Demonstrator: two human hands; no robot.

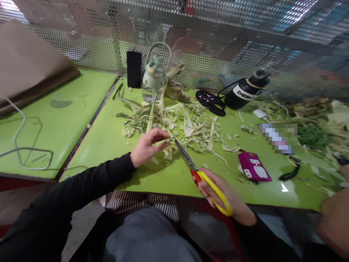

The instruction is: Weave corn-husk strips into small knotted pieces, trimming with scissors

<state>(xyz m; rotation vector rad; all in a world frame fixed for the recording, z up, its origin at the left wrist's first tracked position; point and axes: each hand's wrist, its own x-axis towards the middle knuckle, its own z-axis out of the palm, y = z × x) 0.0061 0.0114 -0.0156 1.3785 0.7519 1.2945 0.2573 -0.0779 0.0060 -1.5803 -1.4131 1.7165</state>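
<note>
My left hand (151, 145) is closed in a pinch on a small pale-green strip of husk (164, 140) above the green table. My right hand (218, 189) is wrapped round the yellow-and-red handles of a pair of scissors (188, 157). The scissors' tips meet the strip right at my left fingertips; whether the blades are parted there is hard to make out. Just beyond both hands spreads a loose heap of husk strips and clippings (188, 125), pale green to cream. A few cut bits lie below my left fingers.
A pale-green handled bottle (155, 76) stands behind the heap, beside an upright black phone (134, 69). To the right are a black fan (211, 103), a black "ENERGY" bottle (242, 94) and a purple packet (254, 166). Another person's arm (334, 214) shows at right. Perforated metal (218, 47) borders the table.
</note>
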